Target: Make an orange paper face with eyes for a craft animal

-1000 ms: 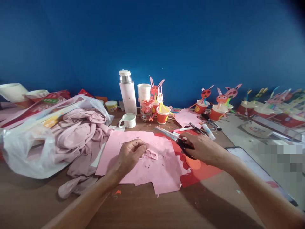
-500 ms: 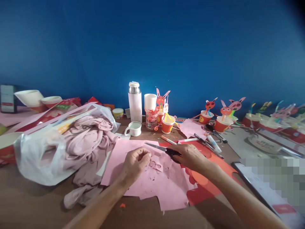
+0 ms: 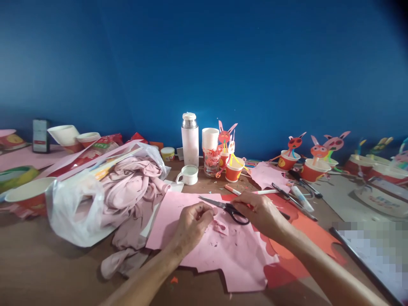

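Note:
My left hand (image 3: pixel 193 223) is closed in a pinch on a small pink paper cut-out (image 3: pixel 220 226) that rests on a large pink paper sheet (image 3: pixel 236 250). Black-handled scissors (image 3: pixel 228 207) lie on the sheet just right of it, blades pointing left. My right hand (image 3: pixel 259 210) lies over the scissors' handles with fingers curled, touching them; whether it grips them I cannot make out. A red-orange paper sheet (image 3: pixel 302 238) lies under my right forearm.
A plastic bag with pink cloth (image 3: pixel 127 191) sits at the left. Behind the paper stand a white flask (image 3: pixel 190 140), a small white cup (image 3: pixel 188 174), stacked cups (image 3: pixel 210 139) and several orange paper-cup rabbit figures (image 3: pixel 234 168). Pens and markers (image 3: pixel 299 195) lie at the right.
The view has shifted, so everything sits further right. My right hand brought the scissors from the red sheet leftward onto the pink sheet, beside my left hand, which kept pinching the cut-out.

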A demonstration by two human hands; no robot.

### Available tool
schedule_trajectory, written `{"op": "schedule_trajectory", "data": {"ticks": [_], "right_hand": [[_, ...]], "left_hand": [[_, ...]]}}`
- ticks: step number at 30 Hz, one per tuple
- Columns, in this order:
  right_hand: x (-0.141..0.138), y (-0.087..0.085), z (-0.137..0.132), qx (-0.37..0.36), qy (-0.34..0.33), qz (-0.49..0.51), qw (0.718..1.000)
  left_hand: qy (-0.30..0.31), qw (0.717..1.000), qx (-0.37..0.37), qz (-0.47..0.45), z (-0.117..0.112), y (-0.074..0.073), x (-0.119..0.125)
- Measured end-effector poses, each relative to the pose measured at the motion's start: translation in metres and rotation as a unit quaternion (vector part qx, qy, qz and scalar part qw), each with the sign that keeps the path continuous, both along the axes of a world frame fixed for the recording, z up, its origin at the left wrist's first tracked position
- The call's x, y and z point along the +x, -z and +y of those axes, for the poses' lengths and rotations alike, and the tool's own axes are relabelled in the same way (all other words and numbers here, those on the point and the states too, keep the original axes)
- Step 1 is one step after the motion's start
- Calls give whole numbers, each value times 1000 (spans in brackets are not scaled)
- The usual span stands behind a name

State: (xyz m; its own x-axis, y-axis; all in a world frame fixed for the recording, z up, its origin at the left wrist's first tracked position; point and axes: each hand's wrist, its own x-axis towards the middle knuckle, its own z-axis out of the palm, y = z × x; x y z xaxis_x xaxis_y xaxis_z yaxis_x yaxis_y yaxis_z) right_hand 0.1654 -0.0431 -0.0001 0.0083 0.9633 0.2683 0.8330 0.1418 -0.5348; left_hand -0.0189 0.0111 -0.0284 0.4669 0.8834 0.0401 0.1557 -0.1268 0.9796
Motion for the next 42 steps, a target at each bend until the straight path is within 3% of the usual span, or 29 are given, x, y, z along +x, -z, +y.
{"op": "schedule_trajectory", "data": {"ticks": [5, 9, 15, 20, 25, 29, 32, 39, 42], "right_hand": [[-22, 10, -5, -31, -20, 120, 992], [-25, 11, -9, -41, -14, 154, 987], [5, 3, -23, -49, 32, 173, 983], [35, 20, -37, -59, 78, 204, 974], [42, 34, -39, -32, 106, 243, 964], [45, 36, -42, -12, 119, 269, 956], [47, 36, -47, -7, 110, 267, 957], [51, 36, -48, 11, 112, 276, 955], [52, 38, -47, 14, 107, 287, 952]], "left_hand": [[33, 998, 43, 20, -11, -4, 3], [55, 994, 82, 53, -17, -6, 5], [82, 981, 154, 82, -17, -1, 3], [115, 957, 221, 148, -21, 5, 11], [144, 937, 236, 215, -25, 1, 35], [136, 922, 257, 256, -22, 5, 51], [136, 911, 264, 287, -21, 7, 55], [176, 890, 240, 346, -26, -12, 59], [169, 883, 239, 366, -27, -12, 60]]}}
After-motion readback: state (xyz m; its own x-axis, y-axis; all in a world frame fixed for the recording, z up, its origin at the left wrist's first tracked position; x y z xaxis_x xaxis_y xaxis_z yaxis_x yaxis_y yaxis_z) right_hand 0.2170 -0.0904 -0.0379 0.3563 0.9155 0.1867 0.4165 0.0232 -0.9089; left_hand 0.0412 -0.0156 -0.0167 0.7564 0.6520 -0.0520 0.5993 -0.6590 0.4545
